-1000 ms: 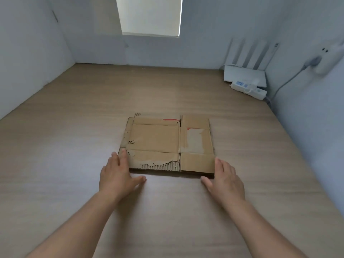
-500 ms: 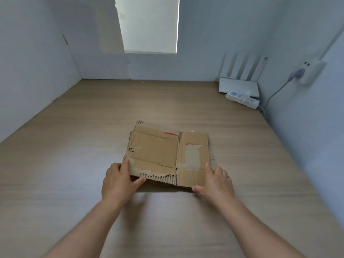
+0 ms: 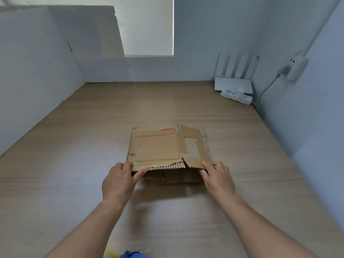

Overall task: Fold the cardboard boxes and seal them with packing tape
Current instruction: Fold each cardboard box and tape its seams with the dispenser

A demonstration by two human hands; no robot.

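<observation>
**Operator:** What is on the list, left to right?

**Clerk:** Item 1, left hand (image 3: 119, 180): yours, gripping the near left corner of the cardboard box (image 3: 158, 148), with fingers laid on top and the thumb tucked under the ragged corrugated edge.
Item 2, the box: flattened, at the middle of the wooden table (image 3: 74, 164). The near edge is raised off the wood and the far edge is down. Condition is worn, with old tape patches and a red mark (no roll of packing tape is in view).
Item 3, right hand (image 3: 217, 178): pinching the near right corner flap, fingers above, thumb below.
Item 4, far right corner: white router (image 3: 233, 84) and power strip (image 3: 236, 94), well apart from the work.

**Operator:** And how do I do this step well?

**Clerk:** I judge the step to be opening the flat box into a tube.
- Lift both corners evenly, so the board does not twist.
- Press the two side creases toward each other until the upper layer parts from the lower.
- Hold sound board rather than the torn left flap, which looks apt to rip.
- Let the far edge bear on the table as your hinge.
- Square the walls before you fold any flap.
- You will need tape to hand before sealing.
</observation>
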